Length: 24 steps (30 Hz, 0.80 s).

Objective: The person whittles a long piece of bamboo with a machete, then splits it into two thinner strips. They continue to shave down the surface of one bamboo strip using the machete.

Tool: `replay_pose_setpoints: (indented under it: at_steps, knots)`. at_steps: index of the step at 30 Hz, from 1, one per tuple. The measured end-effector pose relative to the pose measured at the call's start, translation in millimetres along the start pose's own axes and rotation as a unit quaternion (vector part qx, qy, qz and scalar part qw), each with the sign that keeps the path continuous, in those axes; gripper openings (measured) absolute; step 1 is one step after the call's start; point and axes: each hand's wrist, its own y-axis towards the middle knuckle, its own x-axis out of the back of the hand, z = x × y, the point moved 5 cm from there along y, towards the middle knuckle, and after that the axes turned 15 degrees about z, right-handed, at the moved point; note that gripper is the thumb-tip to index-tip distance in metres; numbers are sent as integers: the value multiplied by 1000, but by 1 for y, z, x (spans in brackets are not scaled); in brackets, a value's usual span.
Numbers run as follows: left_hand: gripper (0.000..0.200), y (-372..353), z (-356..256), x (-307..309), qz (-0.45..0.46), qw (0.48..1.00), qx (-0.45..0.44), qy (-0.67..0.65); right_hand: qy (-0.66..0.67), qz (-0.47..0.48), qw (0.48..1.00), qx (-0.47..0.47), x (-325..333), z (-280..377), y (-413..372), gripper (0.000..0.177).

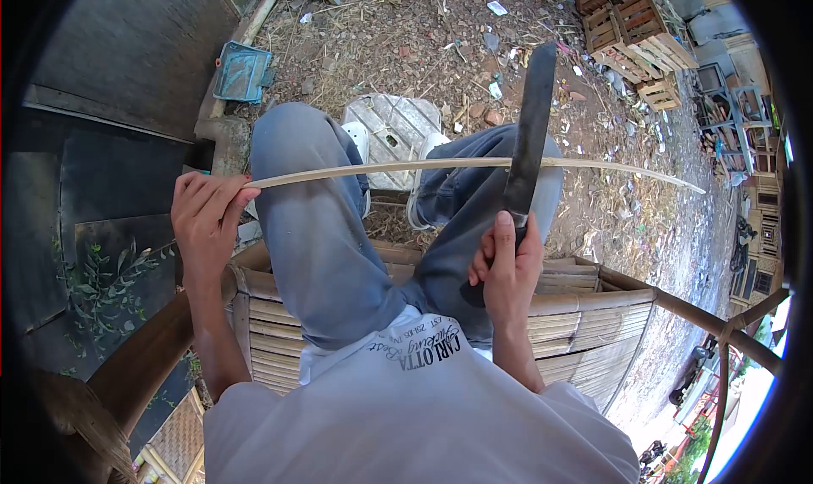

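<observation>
A long, thin, pale strip lies across both knees, bowed slightly, its far end reaching out to the right. My left hand pinches its left end beside the left knee. In my right hand is the dark handle of a large knife, its broad dark blade pointing up and away. The blade crosses the strip near the right knee; whether they touch, I cannot tell.
I sit on a bamboo bench. A worn pale slab lies between my feet. A blue tray is at the upper left, wooden crates at the upper right. Litter dots the dirt ground.
</observation>
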Motion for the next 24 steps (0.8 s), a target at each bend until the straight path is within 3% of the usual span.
replay_pose_setpoints:
  at_steps: [2, 3, 7, 9, 12, 13, 17, 19, 24]
  knots:
    - [15, 3, -5, -4, 1, 1000, 13, -14, 2, -20, 1000, 5, 2, 0, 0, 21]
    - [15, 4, -6, -6, 0, 1000, 11, -16, -63, 21, 998, -2, -15, -1, -3, 23]
    - [15, 5, -6, -2, 5, 1000, 0, -7, -24, 35, 999, -26, -11, -6, -3, 24]
    - [15, 2, -10, -2, 17, 1000, -9, -6, 28, -36, 999, 3, 17, 1, -3, 23]
    - [16, 2, -17, -6, -10, 1000, -8, -13, 28, -34, 999, 12, 16, -1, -5, 22]
    - [16, 3, -21, -7, -18, 1000, -6, -15, -54, 32, 998, -25, -5, -6, -10, 21]
    - [18, 0, -23, -3, 8, 1000, -17, -7, -42, 50, 998, -9, -4, -9, -8, 20]
    - [20, -3, -19, 1, 22, 1000, -10, 1, 5, -37, 999, 20, 23, 4, -6, 21]
    - [25, -28, 5, 13, 52, 996, 65, 23, -1, -69, 998, 10, 34, 3, -11, 23]
